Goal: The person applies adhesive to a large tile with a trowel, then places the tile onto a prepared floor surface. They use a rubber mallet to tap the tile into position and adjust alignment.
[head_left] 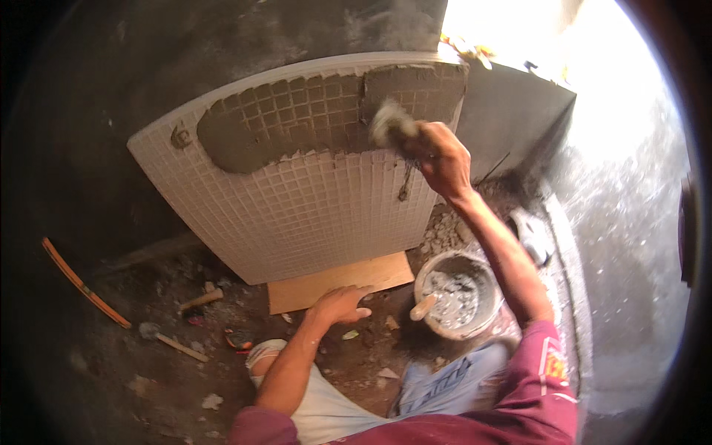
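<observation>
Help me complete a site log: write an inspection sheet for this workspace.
Surface: dark floor, strewn with debris.
Job's things: large pale panel, gridded side showing, with grey mortar across much of its upper part; wooden board at its lower edge; bucket of grey mix, a tool handle sticking out.
Clutter: hammer and orange strip of unclear kind, both at left.
Right hand: fingers closed around a motion-blurred tool at the mortared area.
Left hand: open by the wooden board; contact unclear.
Cables: nothing seen for certain.
Surroundings: dark grey wall behind; strong glare at upper right.
</observation>
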A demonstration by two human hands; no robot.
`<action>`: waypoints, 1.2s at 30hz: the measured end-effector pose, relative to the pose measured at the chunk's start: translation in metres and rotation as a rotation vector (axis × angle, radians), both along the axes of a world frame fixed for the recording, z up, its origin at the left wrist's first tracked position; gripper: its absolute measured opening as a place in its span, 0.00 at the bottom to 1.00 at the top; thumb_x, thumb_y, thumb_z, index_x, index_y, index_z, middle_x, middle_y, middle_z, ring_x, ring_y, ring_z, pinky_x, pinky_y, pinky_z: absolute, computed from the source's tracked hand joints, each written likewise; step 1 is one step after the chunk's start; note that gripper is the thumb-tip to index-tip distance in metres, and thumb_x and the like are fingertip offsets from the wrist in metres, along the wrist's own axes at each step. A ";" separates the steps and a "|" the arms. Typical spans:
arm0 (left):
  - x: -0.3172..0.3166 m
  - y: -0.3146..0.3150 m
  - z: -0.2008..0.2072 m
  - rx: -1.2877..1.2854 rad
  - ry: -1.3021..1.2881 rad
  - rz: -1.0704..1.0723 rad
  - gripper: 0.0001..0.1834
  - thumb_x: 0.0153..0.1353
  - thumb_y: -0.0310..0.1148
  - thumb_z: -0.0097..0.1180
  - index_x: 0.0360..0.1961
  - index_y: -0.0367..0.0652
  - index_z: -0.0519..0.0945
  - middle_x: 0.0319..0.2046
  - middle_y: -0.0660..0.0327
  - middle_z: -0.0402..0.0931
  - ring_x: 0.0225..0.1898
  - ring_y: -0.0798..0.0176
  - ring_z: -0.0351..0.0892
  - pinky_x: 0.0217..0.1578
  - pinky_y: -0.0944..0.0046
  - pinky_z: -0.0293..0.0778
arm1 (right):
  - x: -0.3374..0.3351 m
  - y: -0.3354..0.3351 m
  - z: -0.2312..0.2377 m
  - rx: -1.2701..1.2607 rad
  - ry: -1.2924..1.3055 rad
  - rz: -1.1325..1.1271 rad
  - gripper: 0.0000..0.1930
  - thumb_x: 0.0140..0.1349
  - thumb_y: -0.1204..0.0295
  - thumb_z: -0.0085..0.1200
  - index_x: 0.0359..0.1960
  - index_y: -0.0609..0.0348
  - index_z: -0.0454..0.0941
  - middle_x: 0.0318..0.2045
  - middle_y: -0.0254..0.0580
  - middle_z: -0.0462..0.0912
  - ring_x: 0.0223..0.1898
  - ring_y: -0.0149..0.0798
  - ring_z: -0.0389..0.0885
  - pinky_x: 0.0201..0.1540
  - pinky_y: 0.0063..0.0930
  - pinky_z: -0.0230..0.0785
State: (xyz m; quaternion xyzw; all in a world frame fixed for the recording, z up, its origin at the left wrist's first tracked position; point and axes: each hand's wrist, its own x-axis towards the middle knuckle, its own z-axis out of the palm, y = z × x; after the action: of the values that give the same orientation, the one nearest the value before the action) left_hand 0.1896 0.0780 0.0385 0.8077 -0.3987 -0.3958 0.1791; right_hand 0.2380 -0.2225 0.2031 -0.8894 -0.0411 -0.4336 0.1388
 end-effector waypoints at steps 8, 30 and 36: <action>-0.003 0.010 -0.017 -0.102 -0.094 -0.038 0.37 0.61 0.46 0.64 0.70 0.48 0.71 0.54 0.46 0.81 0.58 0.41 0.79 0.58 0.42 0.73 | 0.041 0.001 0.006 0.814 -0.188 0.136 0.19 0.67 0.69 0.62 0.55 0.69 0.81 0.45 0.46 0.88 0.44 0.38 0.86 0.49 0.32 0.77; 0.003 0.067 0.015 -0.122 -0.064 0.081 0.39 0.57 0.43 0.65 0.70 0.48 0.71 0.60 0.47 0.77 0.61 0.44 0.77 0.61 0.43 0.71 | 0.116 0.262 0.054 -0.415 -0.240 0.230 0.15 0.59 0.66 0.65 0.48 0.51 0.85 0.43 0.43 0.83 0.44 0.53 0.83 0.45 0.46 0.77; 0.003 0.068 0.001 -0.168 -0.080 0.107 0.39 0.58 0.48 0.64 0.71 0.53 0.70 0.60 0.48 0.77 0.62 0.44 0.76 0.62 0.44 0.70 | 0.109 0.266 0.047 -0.611 0.045 0.314 0.14 0.59 0.72 0.62 0.48 0.50 0.85 0.43 0.41 0.84 0.43 0.50 0.84 0.42 0.43 0.78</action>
State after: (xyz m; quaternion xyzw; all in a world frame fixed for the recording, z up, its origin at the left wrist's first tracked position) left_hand 0.1922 0.1459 0.0399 0.8251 -0.3937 -0.3183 0.2508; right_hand 0.3472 0.0433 0.2500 -0.8819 -0.3026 -0.3550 -0.0681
